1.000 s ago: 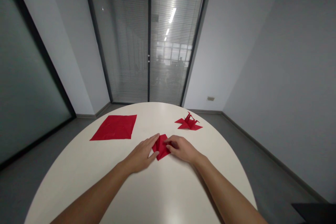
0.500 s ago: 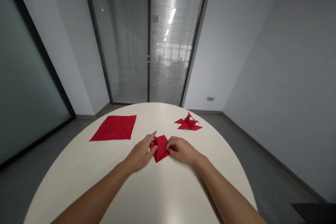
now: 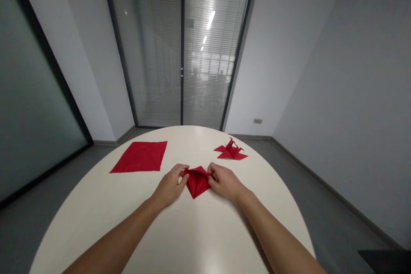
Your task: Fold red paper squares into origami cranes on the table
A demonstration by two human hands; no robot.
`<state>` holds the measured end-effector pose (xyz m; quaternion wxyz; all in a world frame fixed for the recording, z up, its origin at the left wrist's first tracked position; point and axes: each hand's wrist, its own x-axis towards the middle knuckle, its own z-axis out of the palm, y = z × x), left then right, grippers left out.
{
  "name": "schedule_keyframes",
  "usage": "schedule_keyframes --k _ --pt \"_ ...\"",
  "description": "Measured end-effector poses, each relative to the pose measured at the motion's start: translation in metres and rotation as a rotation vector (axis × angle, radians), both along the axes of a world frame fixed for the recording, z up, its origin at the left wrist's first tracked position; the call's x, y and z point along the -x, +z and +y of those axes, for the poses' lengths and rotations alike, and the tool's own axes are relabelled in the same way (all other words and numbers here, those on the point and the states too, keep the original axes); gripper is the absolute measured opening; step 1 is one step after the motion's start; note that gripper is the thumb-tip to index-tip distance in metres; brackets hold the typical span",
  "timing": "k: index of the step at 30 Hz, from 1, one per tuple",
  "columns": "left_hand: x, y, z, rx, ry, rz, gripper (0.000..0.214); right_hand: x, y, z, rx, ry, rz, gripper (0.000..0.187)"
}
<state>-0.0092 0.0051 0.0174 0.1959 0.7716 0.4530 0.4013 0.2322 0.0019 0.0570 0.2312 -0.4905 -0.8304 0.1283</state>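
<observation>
Between my hands, a piece of folded red origami paper (image 3: 198,183) lies on the white table, its lower point toward me. Its upper layer bulges up and opens at the top, with creases running down to the near point. My left hand (image 3: 171,184) pinches the left edge of the paper between thumb and fingers. On the other side, my right hand (image 3: 224,180) is closed on the right corner, thumb against fingertips. The paper parts under the fingers are hidden.
A flat sheet of red paper (image 3: 141,156) lies at the far left of the round white table (image 3: 167,239). Folded red paper cranes (image 3: 231,151) stand at the far right, close together. Behind the table are glass doors with blinds (image 3: 160,72).
Both hands have shifted slightly apart with the paper's edges. The upper layer, flatter before, now bulges open and spreads wider between them.
</observation>
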Motion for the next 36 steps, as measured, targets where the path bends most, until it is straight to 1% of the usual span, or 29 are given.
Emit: schedule_keyframes --k 3,6,9,13,17,20,25,27,29,30,32,36 --pt "-0.004 0.001 0.000 -0.014 0.026 -0.018 0.015 0.002 0.002 -0.002 -0.015 -0.023 -0.020 0.005" --pt "-0.007 0.004 -0.002 -0.034 0.055 -0.014 0.011 0.004 0.004 -0.004 -0.030 -0.029 -0.050 0.008" --pt "-0.009 0.009 -0.005 -0.056 0.111 0.020 0.011 0.005 0.007 -0.005 -0.068 -0.017 -0.087 0.010" --pt "-0.010 0.013 -0.011 -0.077 0.198 0.067 0.013 0.010 0.009 -0.006 -0.113 -0.034 -0.149 0.008" --pt "-0.014 0.017 -0.015 -0.108 0.223 0.095 0.015 0.015 0.011 -0.009 -0.126 -0.073 -0.180 0.009" --pt "-0.019 0.018 -0.016 -0.112 0.231 0.093 0.013 0.017 0.011 -0.012 -0.112 -0.080 -0.180 0.008" --pt "-0.021 0.015 -0.014 -0.096 0.207 0.017 0.008 0.020 0.007 -0.013 -0.056 -0.088 -0.098 0.010" --pt "-0.020 0.012 -0.013 -0.092 0.187 -0.006 0.013 0.021 0.005 -0.013 -0.030 -0.103 -0.044 0.018" --pt "-0.019 0.008 -0.012 -0.090 0.177 -0.011 0.023 0.023 0.004 -0.014 -0.016 -0.100 0.008 0.028" --pt "-0.019 0.007 -0.011 -0.090 0.171 -0.011 0.028 0.023 0.003 -0.014 -0.015 -0.095 0.028 0.030" --pt "-0.019 0.005 -0.010 -0.085 0.151 -0.007 0.035 0.023 0.004 -0.013 -0.025 -0.103 0.047 0.026" --pt "-0.021 0.004 -0.010 -0.083 0.089 0.003 0.042 0.020 0.006 -0.013 -0.058 -0.132 0.056 0.015"
